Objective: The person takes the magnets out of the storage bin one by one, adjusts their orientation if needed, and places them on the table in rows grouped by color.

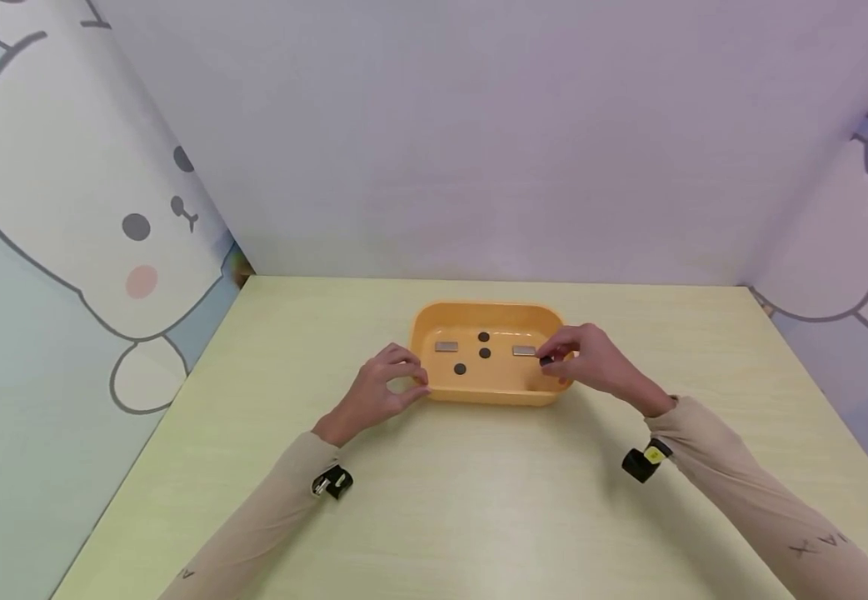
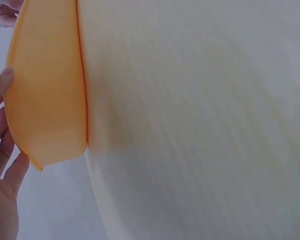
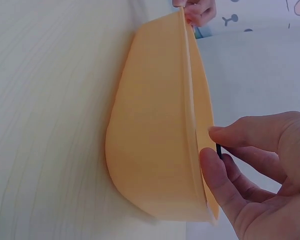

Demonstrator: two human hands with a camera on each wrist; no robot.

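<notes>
An orange plastic tray (image 1: 490, 394) with rounded corners sits on the table. My left hand (image 1: 382, 387) holds its left end, with thumb and fingers at the rim; the left wrist view shows the thumb (image 2: 1, 84) on the edge. Over the tray's right end, my right hand (image 1: 590, 360) pinches a small dark round disc (image 1: 546, 361). That disc appears edge-on as a thin black piece (image 3: 219, 151) in the right wrist view. Inside the tray lie three similar dark discs (image 1: 485, 353) and two flat grey rectangular pieces, one on the left (image 1: 446, 347) and one on the right (image 1: 524, 351).
The pale wooden table (image 1: 449, 500) extends around the tray. Behind it rises a plain light wall (image 1: 464, 150), and panels with cartoon drawings (image 1: 67, 208) stand on both sides. Each wrist carries a strapped black device (image 1: 640, 465).
</notes>
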